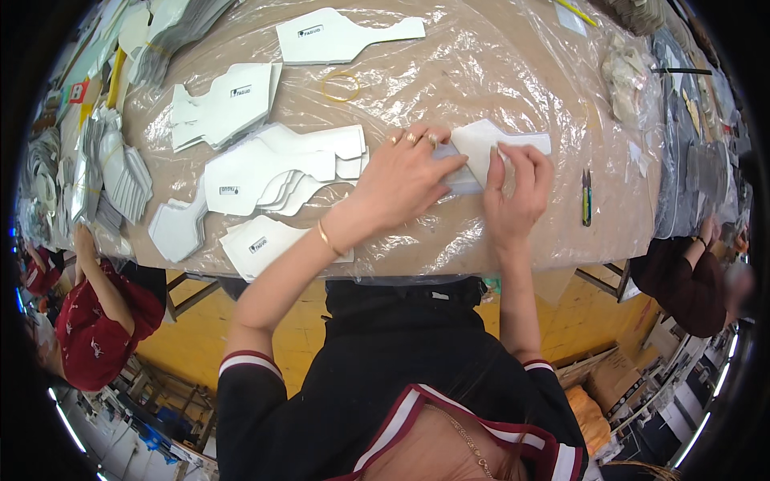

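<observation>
Both my hands are at a flat white cut-out piece (pixel 480 143) with a narrow tab toward the right. A greyish sheet (pixel 464 178) shows beneath it. My left hand (pixel 409 175), wearing rings, lies at its left edge, fingers curled, thumb and forefinger pressed on the layers. My right hand (pixel 520 188) pinches the near right part of the white piece between thumb and bent fingers. Left of my hands lies a fanned pile of similar white pieces (pixel 241 172), some with a small dark printed label. My left forearm crosses over another white stack (pixel 261 244).
The table (pixel 417 88) is covered with clear plastic film. More white stacks (pixel 337 36) lie farther off. A yellow rubber band (pixel 341 86) and green-and-black thread snips (pixel 587 199) lie loose. Crumpled plastic (pixel 630 76) is at right. Co-workers (pixel 100 321) stand at both sides.
</observation>
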`<act>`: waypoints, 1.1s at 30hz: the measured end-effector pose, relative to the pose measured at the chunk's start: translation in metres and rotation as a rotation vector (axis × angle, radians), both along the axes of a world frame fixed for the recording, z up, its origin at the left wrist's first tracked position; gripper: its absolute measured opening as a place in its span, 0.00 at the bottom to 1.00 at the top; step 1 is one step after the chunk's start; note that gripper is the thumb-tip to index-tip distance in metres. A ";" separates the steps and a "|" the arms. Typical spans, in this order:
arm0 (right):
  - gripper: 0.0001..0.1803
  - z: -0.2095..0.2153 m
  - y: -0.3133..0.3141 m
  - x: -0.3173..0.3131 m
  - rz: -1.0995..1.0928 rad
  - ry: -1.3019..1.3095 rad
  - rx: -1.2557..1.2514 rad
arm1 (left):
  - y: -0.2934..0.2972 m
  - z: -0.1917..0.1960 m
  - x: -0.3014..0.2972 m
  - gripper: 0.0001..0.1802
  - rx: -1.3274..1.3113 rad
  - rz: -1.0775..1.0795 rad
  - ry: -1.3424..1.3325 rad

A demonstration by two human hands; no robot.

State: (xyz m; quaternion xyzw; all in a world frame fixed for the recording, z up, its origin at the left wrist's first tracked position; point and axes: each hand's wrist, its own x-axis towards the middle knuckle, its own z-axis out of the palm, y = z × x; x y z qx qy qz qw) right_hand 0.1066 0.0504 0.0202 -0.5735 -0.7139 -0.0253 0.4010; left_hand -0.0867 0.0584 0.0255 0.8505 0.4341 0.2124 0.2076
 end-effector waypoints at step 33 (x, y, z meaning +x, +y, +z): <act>0.15 0.002 0.033 0.028 -0.226 0.170 -0.496 | -0.027 -0.019 0.007 0.18 0.118 0.179 0.048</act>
